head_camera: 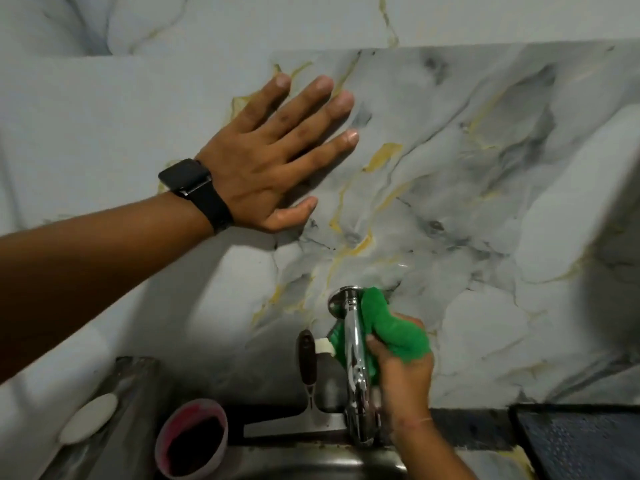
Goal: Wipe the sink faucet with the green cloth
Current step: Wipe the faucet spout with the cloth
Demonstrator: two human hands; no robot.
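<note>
A: Where's the faucet?
B: On the wall above the sink. Cloth against its right side, right hand on it.
A: Left hand?
B: Flat on wall, up-left. Cup left of faucet.

wall: pale grey-white marble pattern, with dark grey smoky veins and thin yellow-gold streaks
cloth: bright green, plain, bunched at the right of the faucet
faucet: shiny silver chrome, with bright reflections
watch: black face and black strap, on the left wrist
cup: pinkish-red rim, dark brown inside, near left of the faucet
soap: off-white, plain oval, on the far left ledge
mat: dark blue-black with a fine dotted pattern, near right
sink: dull grey steel
handle: dark brown-black, left of the faucet, with a white piece beside it
</note>
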